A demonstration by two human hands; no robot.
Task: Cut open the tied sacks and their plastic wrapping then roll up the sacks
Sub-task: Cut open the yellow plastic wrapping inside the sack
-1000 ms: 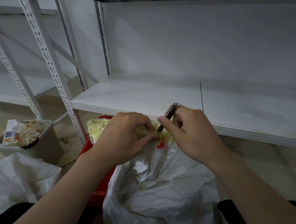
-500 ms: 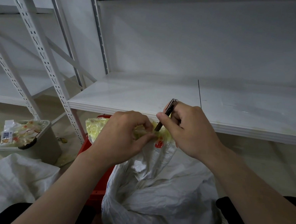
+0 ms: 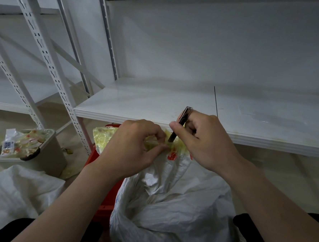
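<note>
Our left hand [image 3: 132,147] pinches the yellow plastic wrapping [image 3: 105,139] atop the crumpled white woven sack [image 3: 171,211]; our right hand [image 3: 202,142] grips a slim dark cutter [image 3: 180,124] above it.

Seen only in part: a left hand [image 3: 132,147] and a right hand [image 3: 204,142], both uncovered, joined to a left forearm [image 3: 71,205] and a right forearm [image 3: 271,198] that run bare from the wrist to the near edge of view. Clothed lower down in black matt fabric, glimpsed as a dark patch in the near left corner [image 3: 8,229] and a rounded dark patch at the near right edge [image 3: 314,225]. Too cropped to tell which garment.
</note>
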